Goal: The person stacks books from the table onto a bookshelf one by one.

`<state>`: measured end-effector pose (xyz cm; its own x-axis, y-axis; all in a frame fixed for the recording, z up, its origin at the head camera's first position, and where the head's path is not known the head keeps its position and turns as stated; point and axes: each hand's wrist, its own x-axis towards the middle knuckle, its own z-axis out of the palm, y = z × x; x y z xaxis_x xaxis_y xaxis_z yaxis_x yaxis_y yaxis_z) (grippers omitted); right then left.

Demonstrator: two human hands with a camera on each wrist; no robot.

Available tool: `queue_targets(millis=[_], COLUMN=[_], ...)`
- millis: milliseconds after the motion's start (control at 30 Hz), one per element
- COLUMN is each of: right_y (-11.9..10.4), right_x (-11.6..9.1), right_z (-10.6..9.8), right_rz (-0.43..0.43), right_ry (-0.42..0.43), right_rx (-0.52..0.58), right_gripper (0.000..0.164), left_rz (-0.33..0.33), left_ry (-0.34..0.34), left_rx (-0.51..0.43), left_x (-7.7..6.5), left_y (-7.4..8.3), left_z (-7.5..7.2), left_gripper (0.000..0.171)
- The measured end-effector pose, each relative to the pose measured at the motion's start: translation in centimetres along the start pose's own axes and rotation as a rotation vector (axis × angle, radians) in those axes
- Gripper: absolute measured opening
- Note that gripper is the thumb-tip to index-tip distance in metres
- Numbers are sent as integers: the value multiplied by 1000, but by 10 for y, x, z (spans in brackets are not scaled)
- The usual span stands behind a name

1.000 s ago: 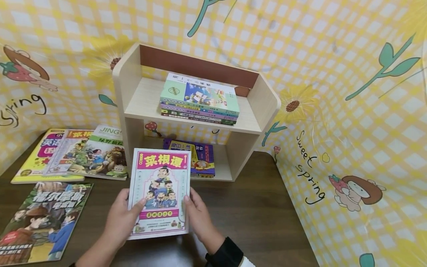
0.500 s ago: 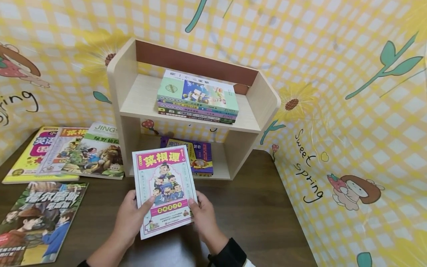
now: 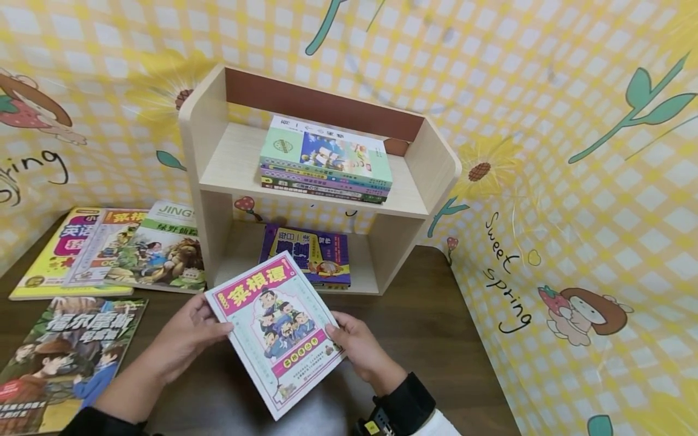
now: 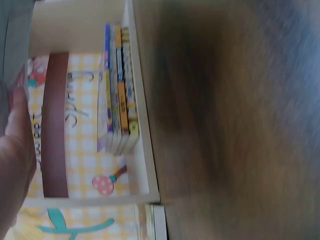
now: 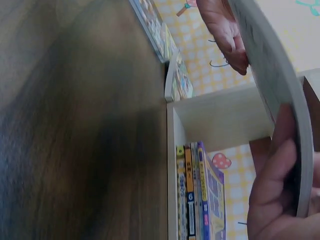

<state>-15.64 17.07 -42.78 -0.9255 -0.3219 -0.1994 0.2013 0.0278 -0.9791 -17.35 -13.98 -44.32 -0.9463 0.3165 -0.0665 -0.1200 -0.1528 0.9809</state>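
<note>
Both hands hold a pale paperback book (image 3: 283, 327) with a pink title band and cartoon figures, tilted above the table in front of the shelf. At its left edge is my left hand (image 3: 188, 336), thumb near the cover's edge and fingers partly hidden. My right hand (image 3: 362, 351) pinches the opposite edge, thumb on the cover; in the right wrist view its fingers (image 5: 275, 185) curl under the book. The left wrist view shows the left hand (image 4: 15, 145) against the book's side. Behind the book, purple and yellow books (image 3: 332, 257) lie stacked on the lower shelf.
A two-tier wooden bookshelf (image 3: 403, 181) stands at the back, with a book stack (image 3: 327, 160) on its upper tier. Left on the dark table (image 3: 436, 363) lie several overlapping books (image 3: 158, 248) and a detective-cover book (image 3: 71, 363). Yellow checked cloth (image 3: 545, 121) surrounds the table.
The book has turned counterclockwise, from nearly upright in view to slanted, and come slightly lower. My left hand has shifted left along its edge; my right hand has moved right.
</note>
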Motion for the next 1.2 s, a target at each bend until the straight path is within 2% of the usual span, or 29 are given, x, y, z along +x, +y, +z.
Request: queue_targets(millis=[100,200,367,533,633,700,867,1000,1200], right_y=[-2,-6,-15,-23,-24,-26,-33,-41,-53], right_x=[0,1,2,4,5,6,10,11,9], right_z=[-7,-11,-19,-26,-29,-30,-31,-29,-23], right_rz=[10,14,26,36,42,49,83,71,25], right_ry=[-93,-161,-199,-210,-219,-219,-132,-35,95], right_rx=[10,-9,-63,-96,-103,-107,-99,-39,42], right_gripper=[42,44,41,42,41,41,41,41,44], left_rz=[4,9,61,154,177,182,222,249,226], left_ry=[-21,-71,-178,-266,-241,-189,-63,4,87], left_rx=[12,74,206,311,431,525,709,763,744], left_x=[2,2,-3,-9,-12,-14,-19,-23,-29], left_y=[6,11,19,23,25,26,31,35,38], left_z=[-10,-14,-11,-6,-4,-2,3,9,16], left_gripper=[81,82,92,106,111,113,114,114,116])
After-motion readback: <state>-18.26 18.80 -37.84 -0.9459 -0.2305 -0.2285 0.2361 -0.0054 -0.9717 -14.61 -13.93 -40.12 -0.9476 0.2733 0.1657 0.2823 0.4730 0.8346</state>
